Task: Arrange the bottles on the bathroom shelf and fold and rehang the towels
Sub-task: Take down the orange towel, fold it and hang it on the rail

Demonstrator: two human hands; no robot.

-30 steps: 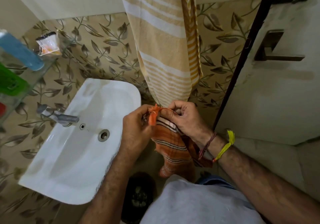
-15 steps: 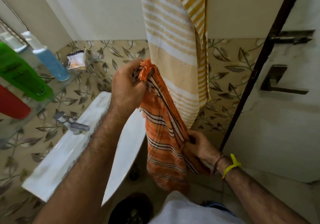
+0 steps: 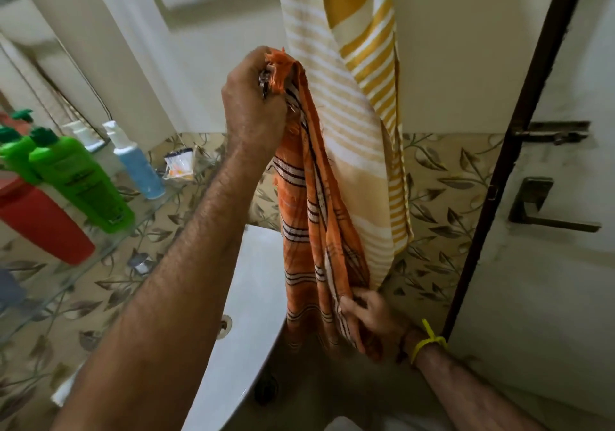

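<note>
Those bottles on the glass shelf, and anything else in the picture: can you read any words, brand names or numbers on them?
No text can be read anywhere.
Green bottle: dark print on its front, too blurred to read.
Red bottle: no lettering visible.
Blue bottle: no lettering visible.
Small packet on the glass shelf: orange markings, too small and blurred to read.
Orange towel and yellow striped towel: stripes only, no label showing.
</note>
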